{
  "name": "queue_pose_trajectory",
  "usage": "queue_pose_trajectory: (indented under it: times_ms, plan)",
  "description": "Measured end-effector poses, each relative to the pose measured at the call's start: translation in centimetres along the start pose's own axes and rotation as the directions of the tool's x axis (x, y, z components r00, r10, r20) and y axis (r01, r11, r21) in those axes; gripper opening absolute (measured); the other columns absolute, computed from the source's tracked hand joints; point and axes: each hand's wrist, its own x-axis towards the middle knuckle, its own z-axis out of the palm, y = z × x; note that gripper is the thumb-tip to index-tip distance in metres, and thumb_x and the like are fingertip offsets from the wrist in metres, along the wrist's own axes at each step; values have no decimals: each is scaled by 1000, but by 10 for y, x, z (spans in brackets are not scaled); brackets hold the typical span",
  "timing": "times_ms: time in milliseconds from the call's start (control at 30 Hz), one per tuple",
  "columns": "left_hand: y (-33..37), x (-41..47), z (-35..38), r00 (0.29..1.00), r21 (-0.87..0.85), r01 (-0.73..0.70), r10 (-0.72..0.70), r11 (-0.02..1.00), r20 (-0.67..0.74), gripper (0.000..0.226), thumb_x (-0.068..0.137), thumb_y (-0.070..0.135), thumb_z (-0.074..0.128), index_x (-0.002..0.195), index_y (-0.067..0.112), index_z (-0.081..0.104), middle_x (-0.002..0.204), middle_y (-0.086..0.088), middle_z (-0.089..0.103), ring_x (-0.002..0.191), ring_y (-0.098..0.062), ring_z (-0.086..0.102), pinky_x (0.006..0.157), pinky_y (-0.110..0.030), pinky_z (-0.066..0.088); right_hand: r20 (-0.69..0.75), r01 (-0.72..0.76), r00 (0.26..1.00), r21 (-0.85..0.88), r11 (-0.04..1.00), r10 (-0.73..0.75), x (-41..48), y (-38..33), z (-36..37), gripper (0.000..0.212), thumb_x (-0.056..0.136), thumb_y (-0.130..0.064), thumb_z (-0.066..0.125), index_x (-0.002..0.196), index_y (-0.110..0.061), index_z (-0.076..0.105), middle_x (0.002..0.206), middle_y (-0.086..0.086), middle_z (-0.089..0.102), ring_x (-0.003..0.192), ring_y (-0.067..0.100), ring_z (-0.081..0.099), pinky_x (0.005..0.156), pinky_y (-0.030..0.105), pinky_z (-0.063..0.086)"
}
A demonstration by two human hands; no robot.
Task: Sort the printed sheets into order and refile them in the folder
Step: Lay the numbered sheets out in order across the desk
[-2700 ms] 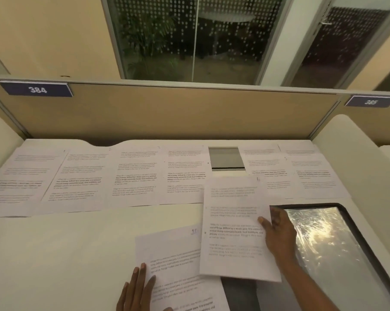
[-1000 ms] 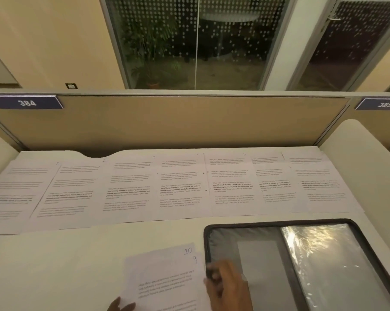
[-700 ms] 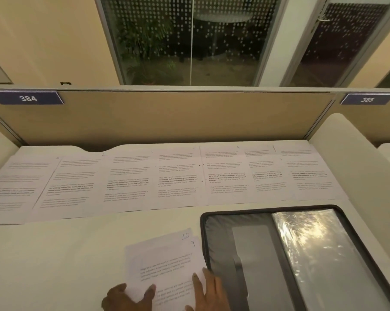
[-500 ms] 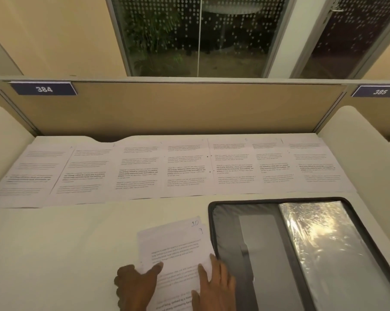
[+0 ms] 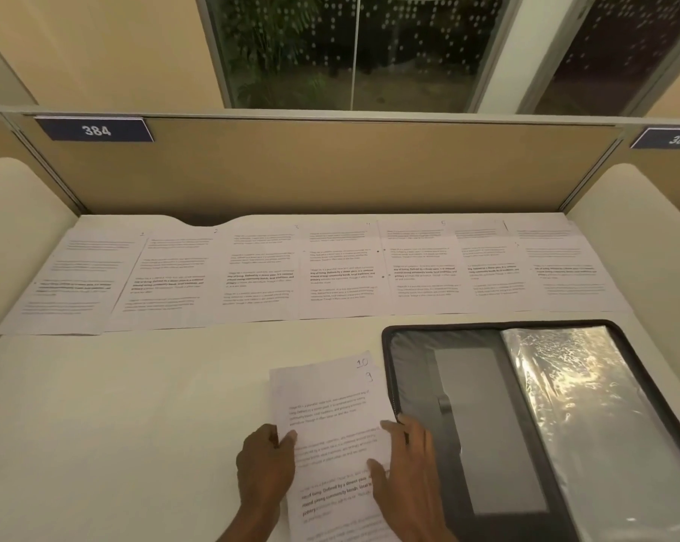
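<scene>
White sheets [image 5: 330, 416], black-rimmed folder [image 5: 389, 385]

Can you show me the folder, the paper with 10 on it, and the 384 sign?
Folder [image 5: 479, 416]: head view, its grey inside panel.
Paper with 10 [image 5: 359, 361]: head view, top right corner by the number.
384 sign [image 5: 96, 130]: head view, on the digits.

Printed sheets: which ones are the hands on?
The near stack, hand-numbered 9 and 10, beside the open folder: left hand pinches its edge, right hand rests flat on it. The row along the back lies untouched.
</scene>
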Motion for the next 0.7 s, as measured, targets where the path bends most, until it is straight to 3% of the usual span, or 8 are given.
queue_pose_trajectory:
  times_ms: [133, 233, 300, 367, 500, 600, 700]
  plan:
    - [-7, 5, -13, 989, -124, -59, 75, 990, 127, 7, 99, 14, 73, 91, 16, 73, 82, 9, 80, 77, -16, 78, 74, -41, 62, -2, -104, 994, 159, 982, 106, -1, -6, -7, 59, 85, -36, 83, 134, -29, 51, 130, -11, 46, 119, 12, 47, 95, 33, 53]
    - [-9, 7, -32, 983, -280, -35, 84, 959, 166, 8, 94, 6, 78, 99, 10, 73, 89, -1, 82, 77, -21, 80, 70, -38, 62, 73, -263, 964, 374, 889, 255, 4, -15, -14, 58, 85, -46, 83, 129, -41, 47, 125, -20, 54, 109, 4, 58, 90, 32, 57]
    - [-11, 9, -45, 982, -337, -37, 97, 941, 164, 13, 91, 7, 81, 100, 10, 74, 90, -4, 82, 77, -23, 80, 63, -33, 61, 158, -383, 922, 509, 771, 354, 9, -19, -18, 60, 80, -43, 90, 124, -40, 49, 114, -16, 68, 95, 6, 70, 79, 33, 63]
    - [-14, 12, -59, 982, -387, -33, 102, 922, 160, 18, 88, 9, 84, 103, 10, 74, 90, -3, 82, 78, -24, 80, 63, -34, 62, 229, -461, 883, 594, 659, 410, 13, -25, -19, 62, 77, -27, 95, 124, -30, 55, 104, -4, 74, 85, 13, 75, 70, 31, 64]
    - [-25, 17, -83, 972, -466, -16, 123, 885, 200, 24, 87, 20, 86, 108, 14, 77, 98, -1, 83, 86, -24, 81, 73, -40, 65, 333, -511, 847, 726, 460, 414, 10, -45, -24, 37, 76, 2, 90, 107, -5, 70, 91, 10, 81, 80, 26, 79, 67, 34, 64]
    - [-37, 17, -94, 972, -428, -72, 159, 901, 172, 26, 89, 34, 81, 112, 23, 74, 102, 7, 82, 87, -13, 79, 71, -28, 62, 343, -502, 849, 762, 410, 402, 4, -55, -23, 24, 83, 4, 84, 104, -3, 74, 97, 8, 82, 85, 26, 80, 75, 40, 65]
    - [-49, 15, -103, 975, -359, -173, 212, 917, 73, 56, 85, 33, 85, 133, 36, 57, 120, 11, 74, 99, -10, 75, 84, -35, 61, 329, -491, 850, 776, 396, 410, 0, -62, -19, 23, 89, 1, 80, 109, -8, 74, 98, 5, 82, 87, 26, 80, 80, 45, 65]
